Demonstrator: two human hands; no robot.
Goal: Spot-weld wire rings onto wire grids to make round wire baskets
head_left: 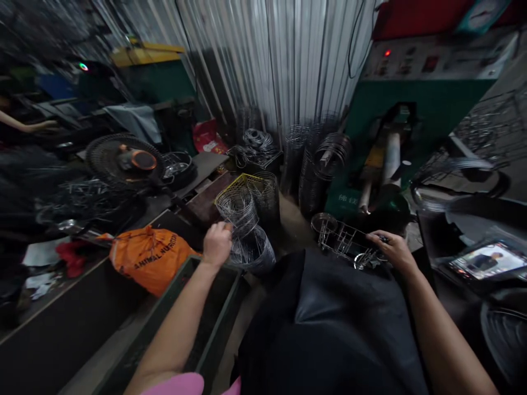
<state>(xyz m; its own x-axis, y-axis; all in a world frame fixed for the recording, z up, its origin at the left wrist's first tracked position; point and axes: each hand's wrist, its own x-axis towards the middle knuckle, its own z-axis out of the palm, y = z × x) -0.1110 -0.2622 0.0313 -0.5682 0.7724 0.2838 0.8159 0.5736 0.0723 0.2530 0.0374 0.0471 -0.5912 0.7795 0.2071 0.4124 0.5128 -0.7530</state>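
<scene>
My left hand (pixel 218 244) is closed, its fingers curled beside a stack of round wire baskets (pixel 236 207). What it grips, if anything, is too small and dark to make out. On the other side, my right hand (pixel 391 249) is closed around the end of a shiny wire rack (pixel 341 240) with round rings at its ends. The rack hangs over the dark apron (pixel 349 323) covering my lap, in front of the green machine (pixel 349 186). A lower wire basket (pixel 257 252) stands under the stack.
An orange bag (pixel 152 255) lies left of a long green bin (pixel 222 307). A fan (pixel 127 159) stands farther left. Wire coils (pixel 302 153) line the metal wall. A phone (pixel 489 260) rests at the right. Another person's arm (pixel 27 126) shows at far left.
</scene>
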